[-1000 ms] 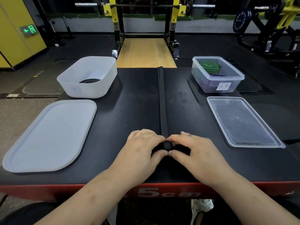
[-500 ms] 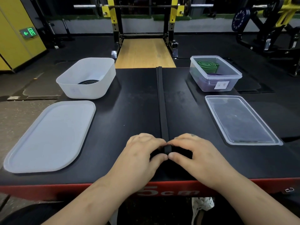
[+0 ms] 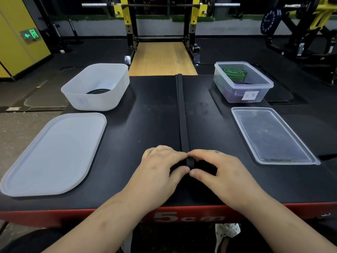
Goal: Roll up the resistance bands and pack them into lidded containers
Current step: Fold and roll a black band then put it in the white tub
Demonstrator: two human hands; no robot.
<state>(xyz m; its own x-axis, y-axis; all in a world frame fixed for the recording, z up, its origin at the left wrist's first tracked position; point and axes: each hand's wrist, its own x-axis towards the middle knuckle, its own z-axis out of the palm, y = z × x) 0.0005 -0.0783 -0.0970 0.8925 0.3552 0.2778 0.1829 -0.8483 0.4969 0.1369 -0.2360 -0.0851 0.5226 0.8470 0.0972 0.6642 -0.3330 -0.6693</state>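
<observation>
Left hand (image 3: 160, 168) and right hand (image 3: 218, 170), fingers curled and thumbs nearly touching, pinch from either side the rolled near end of the black resistance band (image 3: 182, 115). The unrolled part of the band lies flat and straight, running from the hands to the far edge of the black mat (image 3: 145, 125).

Surface: the mat's near edge is a red strip (image 3: 91, 215) marked "5cm". On the left stand a white tub (image 3: 94, 104), open, with a coiled black band (image 3: 98, 91) on its floor, and nearer, apart from it, the white lid (image 3: 54, 154), lying flat. On the right stand a clear container (image 3: 235, 96), open, holding a green roll (image 3: 234, 73) and a purple band (image 3: 242, 84), and nearer, the clear lid (image 3: 269, 136), also flat.

Room: a gym with dark flooring. A wooden platform (image 3: 162, 59) lies beyond the mat under a yellow-and-black rack (image 3: 127, 24) bearing a barbell (image 3: 160, 4). A green exit sign (image 3: 30, 34) hangs on a yellow wall at left.

Hidden or unclear: fingers cover most of the roll, so its turns cannot be counted. The container's label (image 3: 251, 95) is too small to read. The machine at upper right is cut off by the frame.
</observation>
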